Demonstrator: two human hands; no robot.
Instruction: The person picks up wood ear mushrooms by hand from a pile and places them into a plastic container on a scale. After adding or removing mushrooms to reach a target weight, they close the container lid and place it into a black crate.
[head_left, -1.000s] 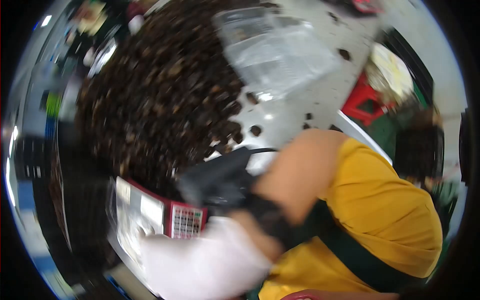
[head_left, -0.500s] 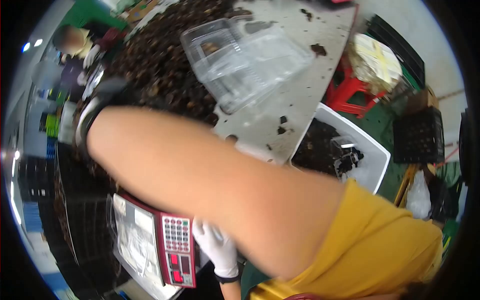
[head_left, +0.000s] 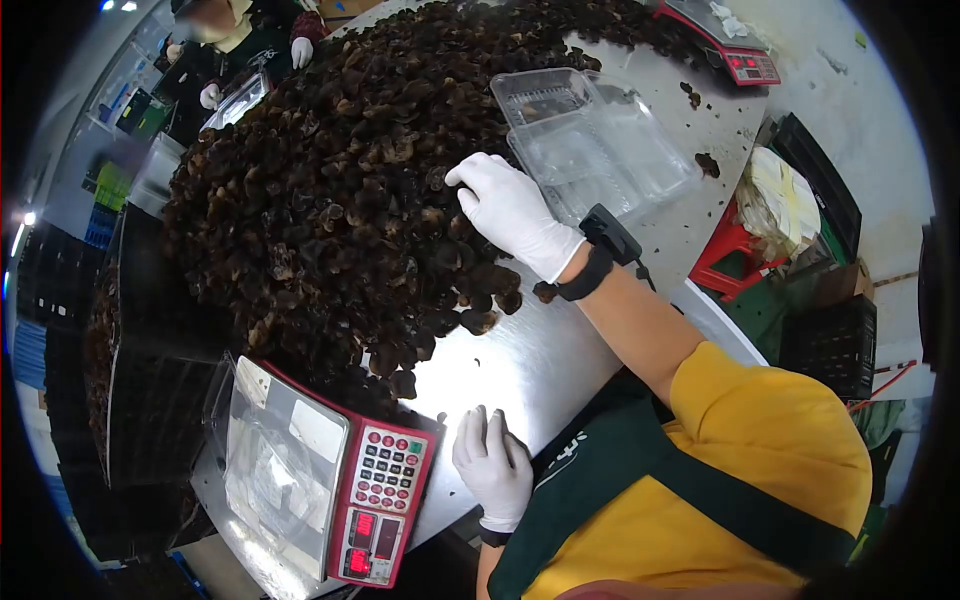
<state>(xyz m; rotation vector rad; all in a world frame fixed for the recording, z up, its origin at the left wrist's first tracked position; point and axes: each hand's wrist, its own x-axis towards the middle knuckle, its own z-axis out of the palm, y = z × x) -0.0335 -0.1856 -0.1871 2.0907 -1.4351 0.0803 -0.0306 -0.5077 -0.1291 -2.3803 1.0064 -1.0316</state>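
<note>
A large heap of dark brown, wavy pieces that look like wood ear mushrooms (head_left: 340, 190) covers much of the metal table (head_left: 560, 340). At the heap's near right edge, my right hand (head_left: 510, 215) in a white glove hovers palm down, its fingers loosely bent and apart from the thumb. No item shows in it. Just beyond it lie clear plastic clamshell boxes (head_left: 610, 150), lids open. My left hand (head_left: 493, 470), also gloved, is by the table's near edge, fingers spread, with nothing visible in it. Beside it stands a red digital scale (head_left: 385, 480) bearing a clear plastic box (head_left: 270, 480).
A second red scale (head_left: 745, 60) stands at the far end. Across the heap, a co-worker's gloved hands (head_left: 302, 52) are near a clear tray (head_left: 240, 100). To the right are a red stool (head_left: 725, 255) and a black crate (head_left: 830, 345); black crates (head_left: 160, 400) stand at left.
My right arm has swung back from far across the heap to the right, beside the clear boxes. My left hand has moved slightly away from the scale. The view has shifted.
</note>
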